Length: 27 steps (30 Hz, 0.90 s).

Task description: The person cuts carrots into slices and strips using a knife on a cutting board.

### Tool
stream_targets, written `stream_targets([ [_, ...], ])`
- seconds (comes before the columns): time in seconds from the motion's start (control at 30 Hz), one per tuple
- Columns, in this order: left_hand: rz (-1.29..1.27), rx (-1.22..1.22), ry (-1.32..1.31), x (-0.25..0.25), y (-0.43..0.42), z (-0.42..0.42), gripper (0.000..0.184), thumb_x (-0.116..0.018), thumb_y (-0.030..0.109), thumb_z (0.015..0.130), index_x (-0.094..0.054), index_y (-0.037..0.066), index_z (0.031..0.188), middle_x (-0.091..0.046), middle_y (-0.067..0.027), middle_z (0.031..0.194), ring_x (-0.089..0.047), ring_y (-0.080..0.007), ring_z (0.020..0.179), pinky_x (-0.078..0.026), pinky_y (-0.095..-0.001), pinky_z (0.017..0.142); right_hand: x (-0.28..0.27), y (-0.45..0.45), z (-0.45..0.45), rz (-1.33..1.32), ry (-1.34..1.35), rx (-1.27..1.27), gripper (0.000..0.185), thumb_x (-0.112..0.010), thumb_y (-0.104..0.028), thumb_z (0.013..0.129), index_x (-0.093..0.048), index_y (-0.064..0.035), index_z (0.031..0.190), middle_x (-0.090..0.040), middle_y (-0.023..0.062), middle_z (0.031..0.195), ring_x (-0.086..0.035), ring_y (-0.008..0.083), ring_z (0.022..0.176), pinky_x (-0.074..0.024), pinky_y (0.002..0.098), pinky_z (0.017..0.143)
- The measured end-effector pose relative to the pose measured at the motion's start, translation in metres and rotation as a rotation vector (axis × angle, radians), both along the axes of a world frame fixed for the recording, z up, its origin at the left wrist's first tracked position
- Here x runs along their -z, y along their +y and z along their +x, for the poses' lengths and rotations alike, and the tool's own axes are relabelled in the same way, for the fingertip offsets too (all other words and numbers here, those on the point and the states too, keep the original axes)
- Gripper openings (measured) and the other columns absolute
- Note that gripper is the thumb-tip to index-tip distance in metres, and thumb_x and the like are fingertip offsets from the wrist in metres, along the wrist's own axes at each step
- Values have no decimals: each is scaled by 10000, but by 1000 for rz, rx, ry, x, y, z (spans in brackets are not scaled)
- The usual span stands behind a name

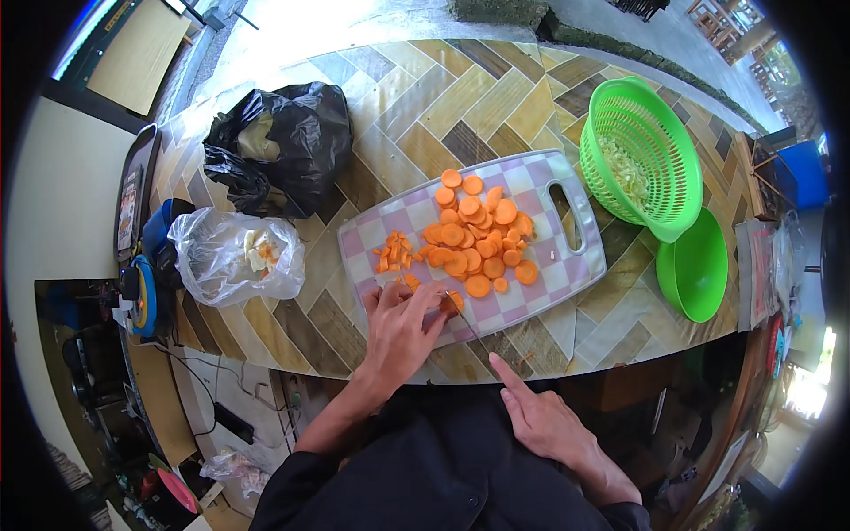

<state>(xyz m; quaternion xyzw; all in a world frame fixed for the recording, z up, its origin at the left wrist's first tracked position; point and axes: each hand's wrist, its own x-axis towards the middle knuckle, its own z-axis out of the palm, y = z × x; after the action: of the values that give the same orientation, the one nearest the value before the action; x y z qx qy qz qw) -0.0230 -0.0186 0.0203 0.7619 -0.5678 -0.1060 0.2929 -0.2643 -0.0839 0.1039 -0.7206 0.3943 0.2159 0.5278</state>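
Observation:
A checkered cutting board point(552, 281) lies on the table with a pile of round carrot slices point(478, 232) on it. Small chopped carrot pieces point(396, 254) form a separate heap at the left. My left hand point(398, 329) bends its fingers down at the board's near edge, gripping carrot slices that its fingertips partly cover. In my right hand point(544, 420) is a knife point(469, 326), the index finger stretched toward the blade; the handle is hidden in the palm. The blade points up and left, its tip close to my left fingers and a carrot slice.
A green colander point(686, 168) holding pale shredded vegetable stands at the right, beside a green bowl point(695, 270). To the left are a black plastic bag point(310, 146) and a clear plastic bag point(204, 261) with scraps. The table's curved near edge point(602, 361) runs just below the board.

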Motion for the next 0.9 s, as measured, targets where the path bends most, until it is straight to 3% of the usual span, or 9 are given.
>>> stream_targets([
  [0.4,-22,-7,-48,1,2,1,439,-900,159,755,-688,168,1140,-783,77,942,-609,-188,930,-367,-427,925,18,-7,8,-45,-63,-30,636,-434,-264,1109,-172,-332,1684,-646,305,676,-663,553,703,-546,654,773],
  [0.67,10,56,-104,-10,1,0,384,-851,283,838,-724,162,1179,-738,44,1107,-574,-245,1061,-354,-448,950,27,-9,-14,-157,-405,239,591,-461,-250,1115,-276,-199,1674,-702,288,815,-682,533,815,-544,543,816],
  [0.83,18,142,-139,-7,-8,-4,254,-855,273,842,-788,190,1072,-714,83,1144,-544,-249,1115,-351,-438,974,50,-27,-8,-111,-425,431,618,-479,-218,1114,-251,-188,1688,-662,183,766,-671,333,661,-533,422,704],
  [0.87,6,141,-146,-4,-9,-5,229,-853,266,842,-792,192,1050,-715,85,1135,-540,-247,1115,-349,-437,970,59,-30,-5,-94,-478,455,633,-486,-212,1115,-235,-198,1695,-616,123,738,-622,227,643,-521,379,690],
  [0.9,-4,140,-152,-2,-10,-5,203,-851,258,842,-797,193,1027,-716,88,1126,-536,-245,1114,-347,-437,966,67,-34,-1,-78,-510,462,634,-486,-213,1116,-231,-202,1696,-616,121,742,-620,227,645,-521,379,697],
])
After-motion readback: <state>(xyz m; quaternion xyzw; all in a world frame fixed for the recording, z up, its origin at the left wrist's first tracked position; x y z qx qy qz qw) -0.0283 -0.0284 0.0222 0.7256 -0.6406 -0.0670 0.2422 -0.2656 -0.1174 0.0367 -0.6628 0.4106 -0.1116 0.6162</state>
